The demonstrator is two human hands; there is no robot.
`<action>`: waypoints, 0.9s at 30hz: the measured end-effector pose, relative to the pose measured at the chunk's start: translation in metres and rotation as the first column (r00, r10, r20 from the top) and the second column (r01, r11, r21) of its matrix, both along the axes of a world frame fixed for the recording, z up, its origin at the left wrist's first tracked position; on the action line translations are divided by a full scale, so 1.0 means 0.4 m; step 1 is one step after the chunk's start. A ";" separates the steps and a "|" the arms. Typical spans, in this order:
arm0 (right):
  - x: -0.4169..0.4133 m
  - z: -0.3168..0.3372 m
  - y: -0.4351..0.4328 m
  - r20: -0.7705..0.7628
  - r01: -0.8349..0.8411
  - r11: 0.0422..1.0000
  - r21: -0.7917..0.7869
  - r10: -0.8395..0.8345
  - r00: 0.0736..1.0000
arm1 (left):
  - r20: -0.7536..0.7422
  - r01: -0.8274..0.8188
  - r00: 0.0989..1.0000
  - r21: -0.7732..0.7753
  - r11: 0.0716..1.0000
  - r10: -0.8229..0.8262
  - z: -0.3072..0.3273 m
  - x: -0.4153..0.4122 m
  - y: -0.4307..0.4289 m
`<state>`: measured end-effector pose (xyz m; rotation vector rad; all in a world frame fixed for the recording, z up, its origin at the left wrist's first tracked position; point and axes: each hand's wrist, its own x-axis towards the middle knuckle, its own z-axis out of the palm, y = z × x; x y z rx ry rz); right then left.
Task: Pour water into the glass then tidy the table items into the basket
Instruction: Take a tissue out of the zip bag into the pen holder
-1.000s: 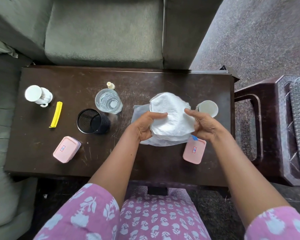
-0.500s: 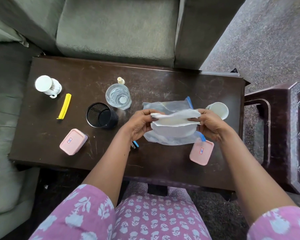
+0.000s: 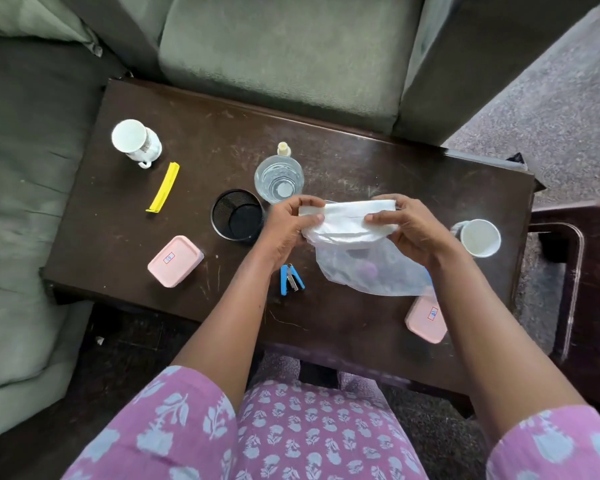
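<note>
Both hands were raised over the middle of the dark desk (image 3: 361, 161), gripping one folded white cloth (image 3: 347, 220) between them. Left hand (image 3: 288, 230) pinched the cloth's left end, thumb on top and fingers curled beneath; right hand (image 3: 413, 230) closed over the right end, fingers wrapped across the front edge. A clear plastic bag (image 3: 371, 271) hung beneath the cloth toward the person, and whether either hand also held it could not be told.

Just beyond the left hand stood the glass (image 3: 279, 180) holding water, with a small bottle top (image 3: 284, 148) behind it. A black mesh cup (image 3: 238, 220) sat right beside the left wrist. Nearer the person, under the left forearm, lay a blue stapler (image 3: 291, 278). Farther left were a pink box (image 3: 175, 261), a yellow clip (image 3: 163, 187) and a white mug (image 3: 136, 142) lying on its side. To the right of the right hand stood a white cup (image 3: 480, 237), and a second pink box (image 3: 426, 318) lay partly hidden under the right forearm.

Both forearms reached forward from pink flowered sleeves, wrists bent slightly inward.
</note>
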<state>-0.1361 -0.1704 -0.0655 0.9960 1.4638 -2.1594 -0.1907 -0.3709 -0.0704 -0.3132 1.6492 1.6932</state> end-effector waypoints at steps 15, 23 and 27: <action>-0.180 0.047 -0.277 0.051 -0.267 0.865 0.425 0.271 0.961 | -0.418 -0.635 0.763 -0.339 0.694 0.493 -0.031 -0.069 -0.220; -0.237 0.082 -0.369 0.208 -0.427 0.497 0.756 0.436 0.875 | -0.535 -0.576 0.798 -0.540 0.614 0.278 -0.040 -0.069 -0.229; -0.249 0.101 -0.398 0.260 -0.444 0.356 0.822 0.459 0.849 | -0.552 -0.558 0.804 -0.567 0.606 0.223 -0.036 -0.073 -0.220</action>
